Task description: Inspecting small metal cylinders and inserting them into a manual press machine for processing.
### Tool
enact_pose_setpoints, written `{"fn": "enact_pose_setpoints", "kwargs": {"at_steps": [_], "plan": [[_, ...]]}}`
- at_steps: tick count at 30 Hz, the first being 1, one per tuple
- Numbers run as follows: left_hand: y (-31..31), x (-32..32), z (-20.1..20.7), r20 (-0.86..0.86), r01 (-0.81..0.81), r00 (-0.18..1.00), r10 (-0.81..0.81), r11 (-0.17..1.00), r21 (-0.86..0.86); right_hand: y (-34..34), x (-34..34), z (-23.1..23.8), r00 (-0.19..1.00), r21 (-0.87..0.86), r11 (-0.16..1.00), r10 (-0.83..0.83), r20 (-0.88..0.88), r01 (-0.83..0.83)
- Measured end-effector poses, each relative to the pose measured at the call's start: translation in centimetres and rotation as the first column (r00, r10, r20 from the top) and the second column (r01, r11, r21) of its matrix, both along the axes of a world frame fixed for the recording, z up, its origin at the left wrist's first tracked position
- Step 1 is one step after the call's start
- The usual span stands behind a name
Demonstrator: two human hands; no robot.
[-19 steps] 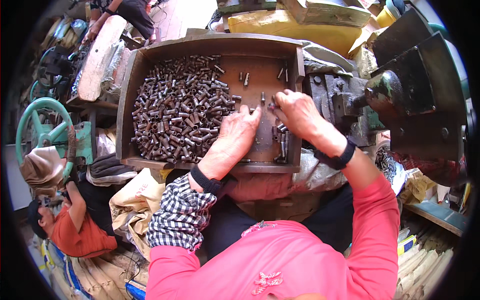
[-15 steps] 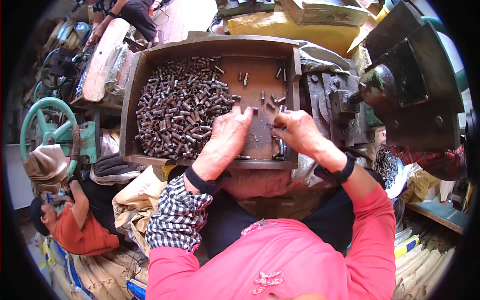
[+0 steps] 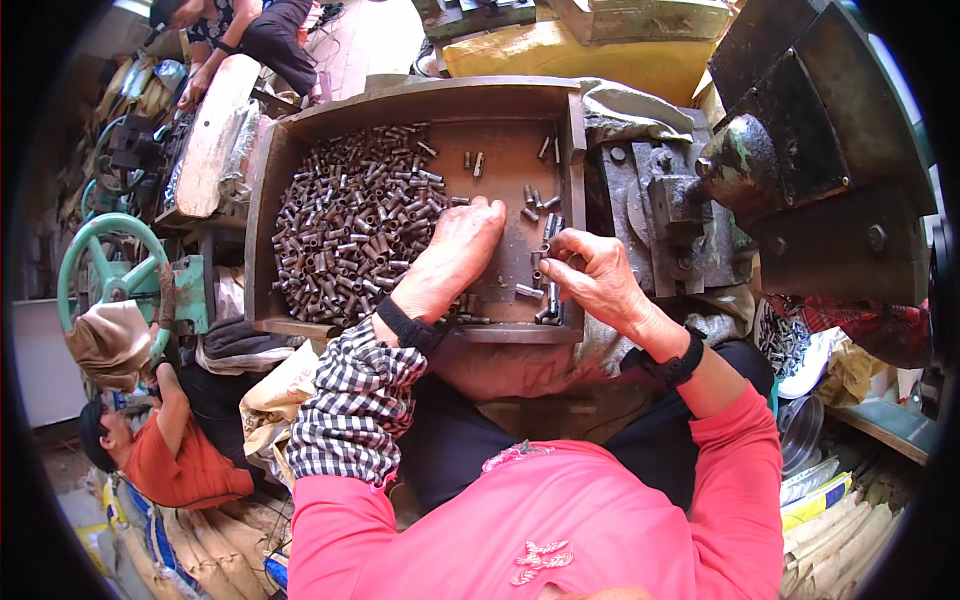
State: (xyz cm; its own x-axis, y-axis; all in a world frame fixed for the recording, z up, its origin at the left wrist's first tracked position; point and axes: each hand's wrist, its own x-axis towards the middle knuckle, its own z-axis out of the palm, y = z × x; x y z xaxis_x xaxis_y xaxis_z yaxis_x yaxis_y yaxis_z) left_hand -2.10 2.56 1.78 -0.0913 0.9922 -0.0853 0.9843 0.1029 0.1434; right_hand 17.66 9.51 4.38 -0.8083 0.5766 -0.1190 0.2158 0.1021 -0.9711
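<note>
A wooden tray (image 3: 420,96) holds a dense pile of short, dark metal tubes (image 3: 350,215) on its left side. At the pile's right edge is my left hand (image 3: 462,245), back upward and fingers curled down; whatever lies under its fingertips is hidden. My right hand (image 3: 603,278) reaches over the tray's right side, thumb and forefinger pinched at a small metal tube (image 3: 537,263). Beside those fingertips, several tubes form a rough row (image 3: 552,300) near the right wall. A few loose tubes (image 3: 532,200) lie farther back on the tray floor.
A dark machine with a heavy metal head (image 3: 800,170) stands close on the right. On the left is a green handwheel (image 3: 115,265), with a person in orange (image 3: 185,455) below it. Another person (image 3: 235,40) works at the far left. A yellow container (image 3: 590,60) sits behind the tray.
The view has shifted slightly. My right hand has come to the row of tubes by the right wall. My left hand stays at the pile's edge, its fingers now curled lower.
</note>
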Motion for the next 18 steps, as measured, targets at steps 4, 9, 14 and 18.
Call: {"fn": "enact_pose_setpoints", "kwargs": {"at_steps": [4,9,14,18], "plan": [[-0.2,0.8,0.5,0.027,0.021,0.999,-0.021,1.0,-0.005,1.0,0.4,-0.4,0.995,-0.048,0.995,-0.089,-0.045,0.087],[-1.7,2.6,2.6,0.693,-0.223,0.701,0.172,0.975,-0.016,2.1,0.8,-0.5,0.997,0.065,0.996,-0.05,-0.05,0.053],[-2.5,4.5,1.9,0.94,-0.288,0.242,0.239,0.943,-0.165,2.2,1.0,-0.4,0.997,-0.194,0.979,-0.069,-0.045,0.059],[-2.5,4.5,1.2,0.922,-0.248,0.318,0.223,0.958,-0.146,2.0,0.8,-0.6,0.988,-0.327,0.944,-0.082,-0.128,0.036]]}}
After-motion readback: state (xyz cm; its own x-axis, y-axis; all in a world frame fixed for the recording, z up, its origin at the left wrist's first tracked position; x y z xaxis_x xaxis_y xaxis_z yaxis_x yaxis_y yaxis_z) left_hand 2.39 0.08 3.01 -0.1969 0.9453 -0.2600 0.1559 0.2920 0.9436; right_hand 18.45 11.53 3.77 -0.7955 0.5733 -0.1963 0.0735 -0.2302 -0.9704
